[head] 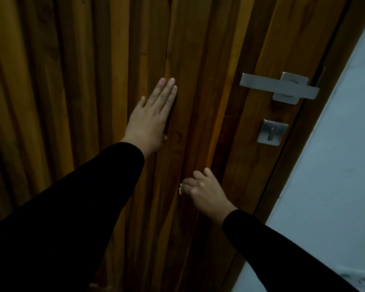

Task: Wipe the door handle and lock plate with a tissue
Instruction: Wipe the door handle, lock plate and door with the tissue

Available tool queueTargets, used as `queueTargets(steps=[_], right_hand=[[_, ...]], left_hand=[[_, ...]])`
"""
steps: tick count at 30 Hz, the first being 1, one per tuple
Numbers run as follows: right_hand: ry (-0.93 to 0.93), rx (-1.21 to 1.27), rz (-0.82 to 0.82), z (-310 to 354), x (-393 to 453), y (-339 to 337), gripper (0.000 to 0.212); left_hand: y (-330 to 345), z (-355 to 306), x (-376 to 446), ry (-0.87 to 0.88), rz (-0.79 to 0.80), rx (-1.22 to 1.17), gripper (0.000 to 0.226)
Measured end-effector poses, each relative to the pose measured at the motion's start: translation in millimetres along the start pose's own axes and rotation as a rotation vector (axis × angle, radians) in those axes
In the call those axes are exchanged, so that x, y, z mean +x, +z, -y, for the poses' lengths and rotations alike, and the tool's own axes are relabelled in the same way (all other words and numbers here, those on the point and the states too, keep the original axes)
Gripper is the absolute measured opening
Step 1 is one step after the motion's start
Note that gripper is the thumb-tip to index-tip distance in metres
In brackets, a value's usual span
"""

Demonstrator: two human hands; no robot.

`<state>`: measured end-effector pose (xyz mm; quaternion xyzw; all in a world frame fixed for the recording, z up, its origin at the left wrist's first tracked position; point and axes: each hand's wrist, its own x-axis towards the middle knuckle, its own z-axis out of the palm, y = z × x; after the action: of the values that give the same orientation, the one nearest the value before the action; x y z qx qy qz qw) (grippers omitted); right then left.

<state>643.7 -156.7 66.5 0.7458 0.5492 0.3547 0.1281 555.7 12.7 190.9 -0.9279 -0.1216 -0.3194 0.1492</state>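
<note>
left hand point(151, 121) flat, fingers straight, on brown slatted wooden door point(93, 81). right hand point(204, 191) curled round mostly hidden white tissue point(180, 189), below-left of brushed-metal lever handle point(278, 86) and square lock plate point(272, 132).

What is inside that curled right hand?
A small pale bit, likely the tissue, peeks out from the right hand. The curled fingers hide the rest.

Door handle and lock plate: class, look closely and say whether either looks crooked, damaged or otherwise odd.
Nothing stands out. The door handle sits roughly level on its square base, and the lock plate below it lies flat and unmarked on the wooden door. The dim light could hide fine smudges or scratches.
</note>
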Motion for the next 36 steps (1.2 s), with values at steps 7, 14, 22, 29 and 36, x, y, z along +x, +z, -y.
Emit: queueTargets(steps=[7,14,22,29,36], right_hand=[[0.047,0.360,-0.270,-15.2,11.4,-31.8,0.014],[0.258,0.335,-0.553,-55.9,62.7,-96.5,0.022],[0.159,0.138,-0.529,-37.2,70.7,-68.5,0.012],[0.103,0.101,-0.554,-14.8,53.8,-32.6,0.014],[0.078,0.182,-0.502,0.4,42.6,-18.9,0.020]], left_hand=[[2.7,0.3,0.0,-0.003,-0.032,0.002,0.118],[2.4,-0.2,0.6,0.006,-0.024,-0.029,0.118],[3.4,0.1,0.9,0.012,-0.039,-0.031,0.109],[4.2,0.4,1.4,0.004,-0.027,-0.011,0.119],[4.8,0.1,0.3,0.004,-0.038,-0.021,0.118]])
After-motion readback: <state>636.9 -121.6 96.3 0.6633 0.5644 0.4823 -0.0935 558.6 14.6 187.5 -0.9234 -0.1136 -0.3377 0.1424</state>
